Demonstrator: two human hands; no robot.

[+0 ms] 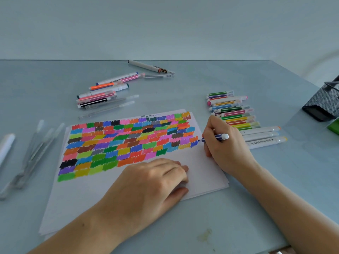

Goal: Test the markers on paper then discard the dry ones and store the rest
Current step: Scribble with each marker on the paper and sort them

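Blue ink trails from the striped marker (215, 138) that the right hand (224, 142) pinches in a writing grip, its tip on the right edge of the paper (198, 162) at frame centre. The left hand (156, 182) lies on the sheet with loosely bent fingers, holding nothing and pinning it. To test well, I would keep that pressure steady and lay short strokes on bare white. A sorted row of markers (233, 114) waits at right; another pile (102, 92) lies upper centre.

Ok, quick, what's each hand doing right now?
Left hand: open, resting flat on the paper.
Right hand: holding a blue marker, tip on the paper.
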